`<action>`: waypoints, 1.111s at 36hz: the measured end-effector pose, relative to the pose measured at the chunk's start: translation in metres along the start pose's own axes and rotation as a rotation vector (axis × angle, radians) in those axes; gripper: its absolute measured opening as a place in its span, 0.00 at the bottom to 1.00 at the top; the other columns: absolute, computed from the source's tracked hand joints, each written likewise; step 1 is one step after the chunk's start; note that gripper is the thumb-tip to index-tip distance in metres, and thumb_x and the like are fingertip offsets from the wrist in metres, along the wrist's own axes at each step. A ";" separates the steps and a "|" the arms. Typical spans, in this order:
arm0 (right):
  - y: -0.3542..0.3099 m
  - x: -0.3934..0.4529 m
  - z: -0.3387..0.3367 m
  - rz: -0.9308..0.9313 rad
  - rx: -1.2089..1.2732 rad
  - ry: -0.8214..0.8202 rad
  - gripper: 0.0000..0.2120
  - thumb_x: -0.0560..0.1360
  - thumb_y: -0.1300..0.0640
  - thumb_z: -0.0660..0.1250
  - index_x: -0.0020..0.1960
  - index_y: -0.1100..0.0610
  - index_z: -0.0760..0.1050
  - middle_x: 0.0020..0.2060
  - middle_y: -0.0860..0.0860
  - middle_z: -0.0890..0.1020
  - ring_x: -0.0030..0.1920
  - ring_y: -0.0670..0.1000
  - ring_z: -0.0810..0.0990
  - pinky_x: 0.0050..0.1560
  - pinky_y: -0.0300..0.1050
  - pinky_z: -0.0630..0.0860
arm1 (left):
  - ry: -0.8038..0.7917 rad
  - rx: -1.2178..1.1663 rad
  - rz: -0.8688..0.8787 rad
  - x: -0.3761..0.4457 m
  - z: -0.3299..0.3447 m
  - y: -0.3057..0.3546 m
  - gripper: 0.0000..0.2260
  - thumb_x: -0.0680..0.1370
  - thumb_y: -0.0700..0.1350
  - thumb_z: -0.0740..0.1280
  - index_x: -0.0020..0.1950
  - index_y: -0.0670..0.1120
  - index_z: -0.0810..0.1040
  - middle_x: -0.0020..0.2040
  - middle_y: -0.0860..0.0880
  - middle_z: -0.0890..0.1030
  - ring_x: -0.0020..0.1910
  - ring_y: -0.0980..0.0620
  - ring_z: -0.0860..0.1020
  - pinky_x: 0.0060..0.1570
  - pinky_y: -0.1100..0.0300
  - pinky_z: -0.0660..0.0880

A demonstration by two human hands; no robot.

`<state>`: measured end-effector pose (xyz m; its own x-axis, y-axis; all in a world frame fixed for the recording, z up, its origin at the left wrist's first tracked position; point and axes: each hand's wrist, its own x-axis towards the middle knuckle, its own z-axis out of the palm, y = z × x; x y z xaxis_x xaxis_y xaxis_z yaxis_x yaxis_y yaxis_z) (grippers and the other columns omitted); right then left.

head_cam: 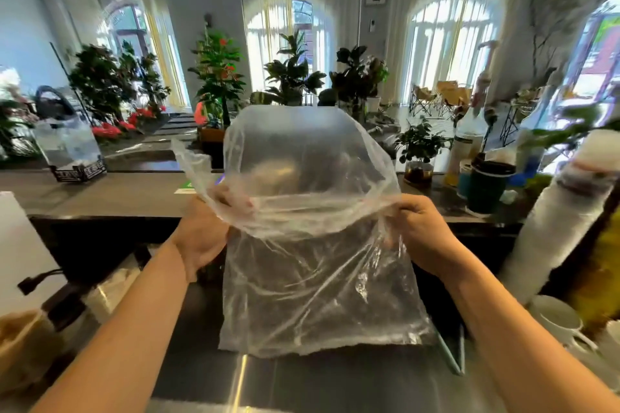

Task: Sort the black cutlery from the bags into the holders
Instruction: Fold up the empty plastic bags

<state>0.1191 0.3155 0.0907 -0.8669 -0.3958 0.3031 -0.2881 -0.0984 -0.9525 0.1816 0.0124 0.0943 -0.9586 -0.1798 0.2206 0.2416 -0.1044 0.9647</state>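
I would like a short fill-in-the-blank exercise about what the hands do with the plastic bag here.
1. Both hands hold one clear ____ bag.
2. The left hand grips the bag's ____ edge.
3. The right hand pinches the ____ edge.
4. The bag's mouth is held ____.

Missing words: plastic; left; right; open

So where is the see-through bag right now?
In the head view, the clear plastic bag hangs mid-frame above the steel counter, held open between the left hand and right hand.
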 end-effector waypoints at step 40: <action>0.013 -0.007 0.030 0.171 0.168 -0.171 0.26 0.79 0.71 0.62 0.73 0.52 0.71 0.60 0.49 0.84 0.57 0.49 0.84 0.51 0.44 0.83 | -0.137 -0.007 -0.152 -0.016 0.043 -0.015 0.18 0.74 0.33 0.69 0.62 0.46 0.75 0.51 0.44 0.83 0.49 0.48 0.84 0.48 0.55 0.82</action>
<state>0.1335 0.2899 0.0754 -0.8120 -0.5662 0.1418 -0.0599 -0.1609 -0.9852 0.1866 0.0586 0.0823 -0.9955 -0.0265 0.0904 0.0931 -0.1271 0.9875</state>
